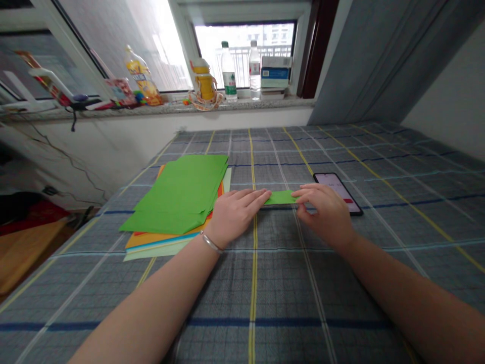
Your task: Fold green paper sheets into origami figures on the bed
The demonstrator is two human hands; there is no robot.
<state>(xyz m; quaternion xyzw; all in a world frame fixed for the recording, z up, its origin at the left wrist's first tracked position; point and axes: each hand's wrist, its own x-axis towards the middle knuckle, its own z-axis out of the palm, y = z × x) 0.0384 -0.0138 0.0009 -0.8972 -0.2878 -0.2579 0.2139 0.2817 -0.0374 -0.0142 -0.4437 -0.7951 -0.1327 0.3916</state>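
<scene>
On plaid cloth, left hand, flat, and right hand, apparently pinching, hide both ends of a green strip

Daylight's pouring thru the window, dead ahead beyond the grip! Speckled sill below it, white wall under that. Far R of grip, grey curtain nr a pale side wall; plaid-clothed surface beneath; wood furniture low, far L.
</scene>
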